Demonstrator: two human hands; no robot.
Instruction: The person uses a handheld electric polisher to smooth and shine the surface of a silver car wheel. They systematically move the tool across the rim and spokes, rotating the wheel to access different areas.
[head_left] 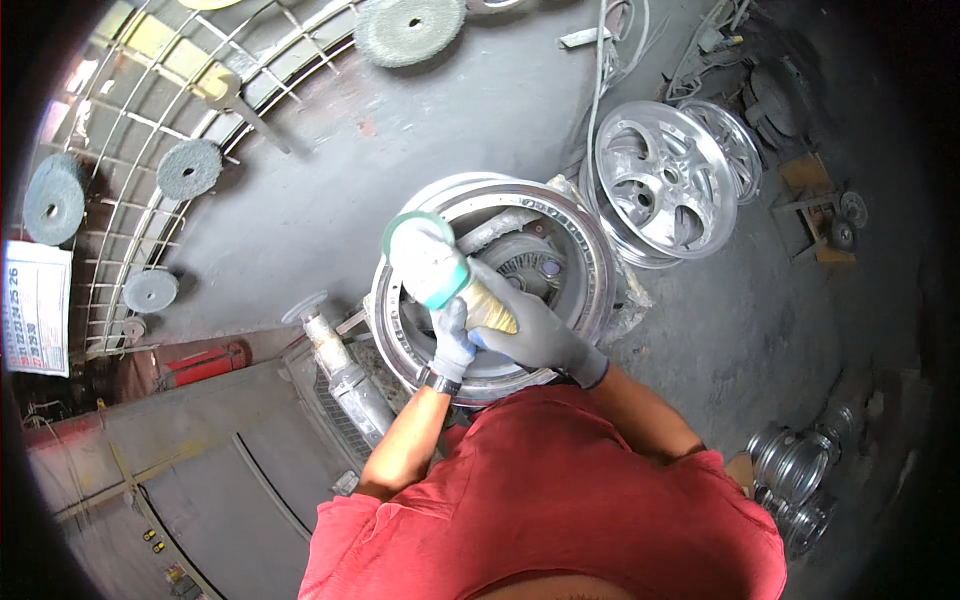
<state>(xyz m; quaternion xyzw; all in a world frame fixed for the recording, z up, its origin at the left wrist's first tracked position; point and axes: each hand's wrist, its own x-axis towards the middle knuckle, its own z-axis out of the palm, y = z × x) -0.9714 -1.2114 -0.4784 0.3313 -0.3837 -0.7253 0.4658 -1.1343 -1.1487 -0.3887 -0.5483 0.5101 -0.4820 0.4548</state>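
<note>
Both my hands wear grey gloves and are closed around an angle grinder (425, 262). Its head is covered in white wrapping, with green bands and a yellowish taped body; a green disc (441, 226) shows at its far end. My left hand (453, 340) grips the grinder from its near left side, below the lower green band. Around the yellowish body from the right wraps my right hand (535, 325). Beneath the tool lies a metal wheel rim (597, 245), and the disc overlaps its left part in view. Whether disc and rim touch, I cannot tell.
Spoked alloy wheels (665, 178) lean at the far right, with more stacked rims (790, 465) at the near right. A second power tool (355, 390) lies left of my left forearm. Several abrasive discs (188, 168) hang on a wire grid (140, 120) at left.
</note>
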